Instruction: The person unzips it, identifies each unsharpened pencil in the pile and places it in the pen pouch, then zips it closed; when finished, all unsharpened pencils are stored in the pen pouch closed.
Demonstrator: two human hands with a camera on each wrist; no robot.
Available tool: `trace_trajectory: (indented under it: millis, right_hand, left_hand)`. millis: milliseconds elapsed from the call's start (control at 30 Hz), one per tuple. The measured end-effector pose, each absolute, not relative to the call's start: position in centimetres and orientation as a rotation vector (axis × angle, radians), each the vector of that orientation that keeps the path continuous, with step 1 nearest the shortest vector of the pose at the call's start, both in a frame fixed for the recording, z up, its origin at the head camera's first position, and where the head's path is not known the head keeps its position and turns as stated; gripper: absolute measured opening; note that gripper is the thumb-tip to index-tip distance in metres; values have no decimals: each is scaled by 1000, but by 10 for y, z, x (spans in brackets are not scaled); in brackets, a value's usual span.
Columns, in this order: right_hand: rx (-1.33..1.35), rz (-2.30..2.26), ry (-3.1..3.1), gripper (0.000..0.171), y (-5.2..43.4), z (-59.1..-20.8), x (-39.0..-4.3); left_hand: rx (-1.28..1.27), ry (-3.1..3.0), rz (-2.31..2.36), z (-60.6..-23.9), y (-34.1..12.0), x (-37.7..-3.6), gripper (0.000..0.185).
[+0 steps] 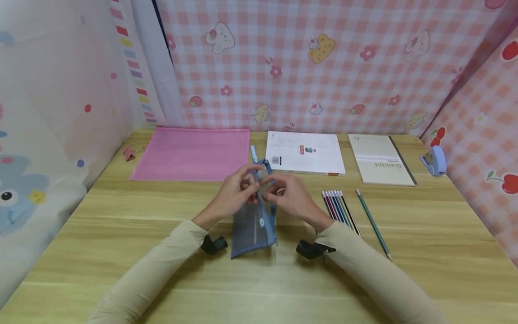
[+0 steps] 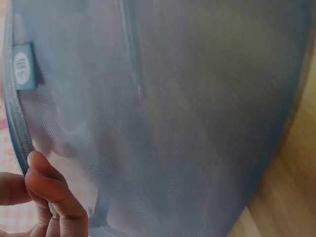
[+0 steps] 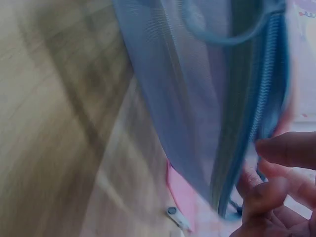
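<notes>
A blue mesh zip pencil pouch stands tilted over the middle of the table, its zipped edge uppermost. My left hand pinches that edge near the far end; in the left wrist view its thumb and finger meet at the zipper. From the other side my right hand grips the same edge, with thumb and fingers bent at the zipper in the right wrist view. Through the mesh shows a thin pencil-like shape. A pale blue pen-like stick lies just beyond the pouch.
Right of the pouch lie several pencils in a row and a lone green pencil. Along the back are a pink folder, a white book, a notebook and a purple tape dispenser. Pink clips lie far left.
</notes>
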State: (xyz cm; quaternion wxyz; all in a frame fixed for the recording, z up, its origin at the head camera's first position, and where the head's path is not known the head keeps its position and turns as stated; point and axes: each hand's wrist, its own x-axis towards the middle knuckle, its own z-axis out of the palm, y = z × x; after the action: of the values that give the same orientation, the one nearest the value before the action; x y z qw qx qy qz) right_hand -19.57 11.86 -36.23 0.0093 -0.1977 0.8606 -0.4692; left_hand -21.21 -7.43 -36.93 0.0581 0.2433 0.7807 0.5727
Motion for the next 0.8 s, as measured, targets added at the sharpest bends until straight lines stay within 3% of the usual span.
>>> trace_trajectory:
  millis: [400, 800]
  right_hand:
    - [-467, -1332, 2771, 13, 210, -346, -186]
    - [-534, -971, 2768, 9, 271, -367, -167]
  left_hand:
    - [697, 2367, 1740, -370, -78, -213, 45]
    - [686, 2443, 1641, -368, -82, -213, 21]
